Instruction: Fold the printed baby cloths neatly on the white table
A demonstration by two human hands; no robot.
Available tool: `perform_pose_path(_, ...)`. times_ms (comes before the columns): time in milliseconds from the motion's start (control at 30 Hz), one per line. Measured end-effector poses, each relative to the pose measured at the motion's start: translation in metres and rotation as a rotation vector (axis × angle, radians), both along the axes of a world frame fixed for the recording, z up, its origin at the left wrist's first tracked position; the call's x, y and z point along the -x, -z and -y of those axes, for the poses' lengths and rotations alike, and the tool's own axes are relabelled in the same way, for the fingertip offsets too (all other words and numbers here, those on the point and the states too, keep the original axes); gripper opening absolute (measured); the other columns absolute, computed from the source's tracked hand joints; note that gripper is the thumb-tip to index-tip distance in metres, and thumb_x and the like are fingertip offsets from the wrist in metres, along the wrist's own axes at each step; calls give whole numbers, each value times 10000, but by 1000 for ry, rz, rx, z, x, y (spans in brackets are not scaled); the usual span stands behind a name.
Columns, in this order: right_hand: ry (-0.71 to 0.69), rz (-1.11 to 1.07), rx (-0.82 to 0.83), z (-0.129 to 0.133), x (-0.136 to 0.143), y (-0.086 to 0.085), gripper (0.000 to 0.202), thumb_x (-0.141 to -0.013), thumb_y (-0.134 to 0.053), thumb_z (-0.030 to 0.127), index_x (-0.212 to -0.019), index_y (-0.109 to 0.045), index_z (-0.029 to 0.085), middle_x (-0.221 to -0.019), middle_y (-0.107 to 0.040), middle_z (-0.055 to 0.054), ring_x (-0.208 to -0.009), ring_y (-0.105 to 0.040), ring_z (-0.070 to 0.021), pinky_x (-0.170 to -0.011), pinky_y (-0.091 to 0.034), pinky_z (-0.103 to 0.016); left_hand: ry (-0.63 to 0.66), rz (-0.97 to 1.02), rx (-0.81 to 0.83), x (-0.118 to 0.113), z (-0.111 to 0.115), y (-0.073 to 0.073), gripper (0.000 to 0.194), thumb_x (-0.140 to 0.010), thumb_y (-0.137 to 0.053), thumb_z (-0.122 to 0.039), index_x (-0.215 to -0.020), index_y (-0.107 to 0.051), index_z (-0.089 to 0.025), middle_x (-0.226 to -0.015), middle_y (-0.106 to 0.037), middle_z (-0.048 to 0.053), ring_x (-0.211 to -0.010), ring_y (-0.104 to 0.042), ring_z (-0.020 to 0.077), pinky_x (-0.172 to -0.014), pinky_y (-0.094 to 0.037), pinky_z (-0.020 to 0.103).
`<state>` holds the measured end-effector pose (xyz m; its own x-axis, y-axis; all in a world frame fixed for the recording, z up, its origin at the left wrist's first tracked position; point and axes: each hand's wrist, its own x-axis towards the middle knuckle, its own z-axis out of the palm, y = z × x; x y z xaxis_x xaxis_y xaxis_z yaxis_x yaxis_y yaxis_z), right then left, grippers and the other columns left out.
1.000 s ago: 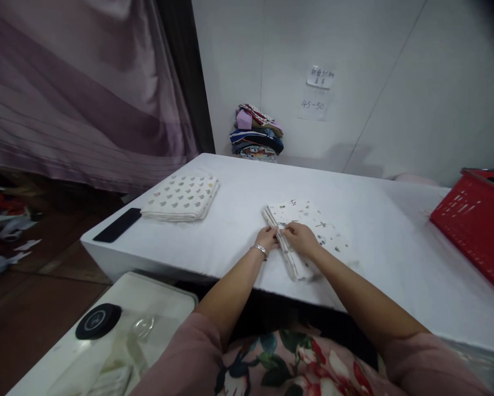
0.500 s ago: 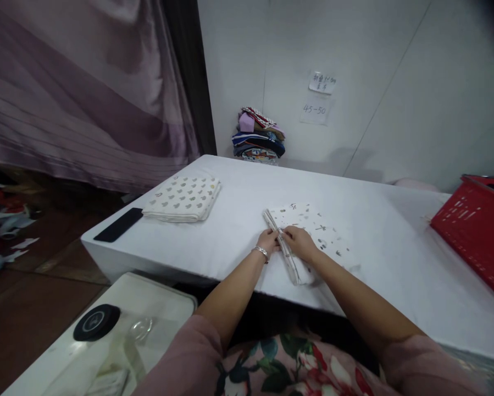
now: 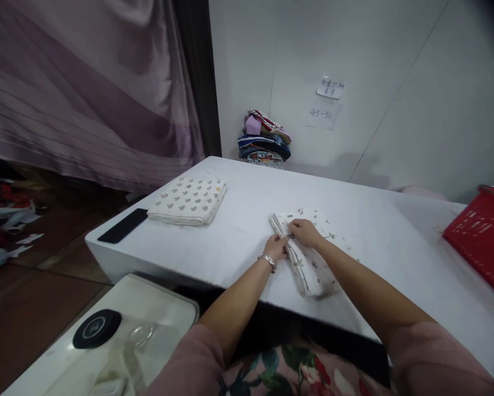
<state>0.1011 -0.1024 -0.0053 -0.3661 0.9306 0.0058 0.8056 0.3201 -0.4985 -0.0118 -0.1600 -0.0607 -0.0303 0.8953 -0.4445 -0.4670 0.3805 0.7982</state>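
Note:
A white printed cloth [image 3: 312, 269] lies on the table near its front edge, its left part folded into a narrow layered strip and the rest spread flat to the right. My left hand [image 3: 276, 247], with a bracelet at the wrist, grips the strip's left edge, fingers partly hidden by the folds. Just right of it, my right hand [image 3: 304, 232] pinches the upper layer of the same cloth. Farther left on the table rests a neatly folded white cloth [image 3: 189, 201] with rows of grey motifs.
The white table [image 3: 238, 203] also bears a flat black object [image 3: 123, 225] at its left edge. At right stands a red plastic basket [image 3: 479, 236]. A stack of folded fabrics [image 3: 265, 140] sits by the wall. Lower left, a round black lid [image 3: 97, 328] tops a pale surface.
My right hand has lifted slightly, drawing the upper layer rightward, and the folded strip looks wider. My left hand stays on its edge. The whole view has shifted a little.

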Motion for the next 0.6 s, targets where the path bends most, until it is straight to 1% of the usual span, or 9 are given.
perform_pose_path(100, 49, 146, -37, -20, 20, -2, 286, -854, -450, 359, -799, -665, 179, -812, -685, -43, -773, -588, -143, -660, -386, -217, -1, -10, -6, 0, -1, 4, 479, -748, -714, -329, -1135, -499, -145, -715, -638, 32, -575, -631, 151, -605, -552, 320)
perform_pose_path(233, 82, 231, -24, -36, 43, 1, 298, -802, -528, 410, -866, -678, 160, -889, -691, -116, -827, -609, -212, -674, -408, -271, -4, -20, -2, 0, 0, 4, 485, -754, -703, -325, -1147, -482, -148, -729, -633, 30, -571, -624, 152, -596, -553, 328)
perform_pose_path(333, 87, 276, -22, -40, 51, 5, 268, -787, -548, 342, -906, -678, 141, -952, -684, -154, -869, -614, -247, -684, -417, -296, -15, -15, 1, -1, 0, 3, 504, -733, -721, -330, -1143, -491, -147, -745, -639, 39, -584, -628, 161, -594, -552, 333)
perform_pose_path(400, 76, 288, -25, -42, 51, 6, 224, -794, -536, 277, -903, -680, 144, -970, -684, -147, -892, -614, -236, -700, -413, -285, -22, -19, 11, -1, -1, 4, 527, -715, -737, -344, -1143, -498, -148, -736, -641, 38, -585, -627, 162, -594, -551, 331)
perform_pose_path(467, 60, 285, -36, -43, 49, 5, 205, -813, -512, 248, -887, -680, 158, -959, -690, -121, -894, -612, -209, -710, -404, -262, -24, -29, 17, -2, -2, 6, 532, -708, -742, -350, -1140, -505, -150, -718, -637, 32, -581, -623, 161, -587, -548, 325)
perform_pose_path(600, 41, 265, -69, -42, 49, 5, 238, -860, -458, 281, -906, -668, 180, -937, -696, -80, -871, -605, -168, -701, -391, -231, -26, -38, 20, -2, -3, 9, 525, -718, -730, -338, -1153, -496, -159, -704, -633, 26, -573, -618, 161, -575, -542, 320)
